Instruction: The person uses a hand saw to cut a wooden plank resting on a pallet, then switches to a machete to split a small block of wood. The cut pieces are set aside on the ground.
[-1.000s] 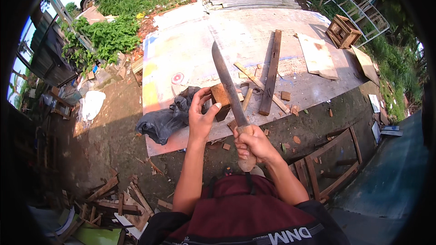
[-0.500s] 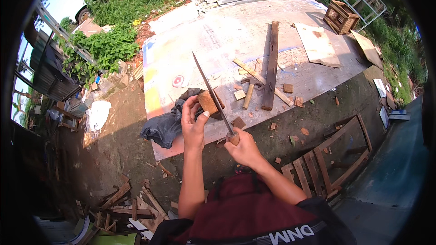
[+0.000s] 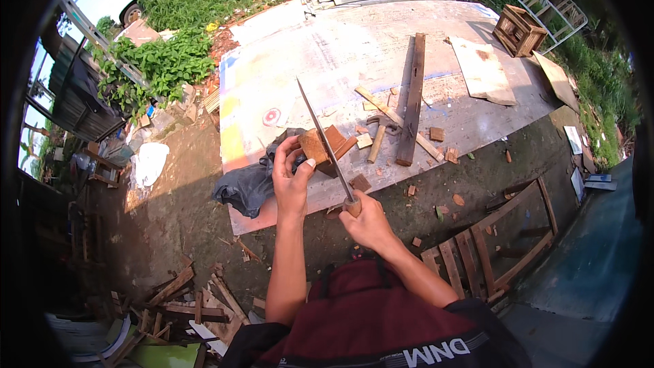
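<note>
- Left hand [image 3: 291, 178] grasps a wooden block [image 3: 313, 148] by its left side, near the front edge of a pale board [image 3: 320, 48].
- Right hand [image 3: 370, 223] is wrapped round the handle of a long knife [image 3: 313, 113], its blade slanting across the block.
- Splitting looks partly done: a reddish slab [image 3: 336, 138] shows right of the blade, perhaps fully parted; I cannot tell.
- Left of the blade, a thick portion appears uncut.

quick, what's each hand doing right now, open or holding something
Left hand: holding the wooden block between thumb and fingers.
Right hand: closed around the handle of the long knife.
</note>
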